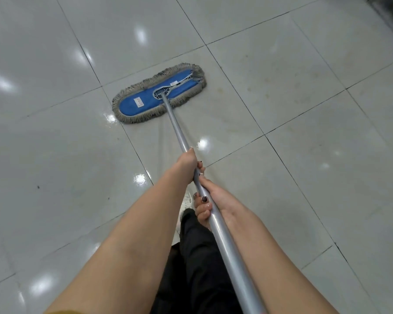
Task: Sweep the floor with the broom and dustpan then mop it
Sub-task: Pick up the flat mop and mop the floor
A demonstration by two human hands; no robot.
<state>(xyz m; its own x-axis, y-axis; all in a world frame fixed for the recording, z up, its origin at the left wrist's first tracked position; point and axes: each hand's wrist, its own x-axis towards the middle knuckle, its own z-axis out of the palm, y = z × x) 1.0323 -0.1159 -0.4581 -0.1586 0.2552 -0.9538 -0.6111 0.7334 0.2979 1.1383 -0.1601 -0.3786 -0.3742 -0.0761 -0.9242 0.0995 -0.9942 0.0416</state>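
A flat mop head [145,96] with a blue top and grey fringe lies flat on the glossy pale tiled floor [304,109], ahead of me and slightly left. Its silver metal handle [179,134] slants back toward me. My left hand [187,164] grips the handle farther down the pole. Just behind it, my right hand [213,200] holds the same handle, fingers curled around it from the right. No broom or dustpan is in view.
Wet sheen and light reflections cover the tiles to the left; faint brownish stains [259,91] mark the tile right of the mop. My black trousers [191,257] and a white shoe [187,200] show below the handle. A dark edge [390,10] sits at the top right corner.
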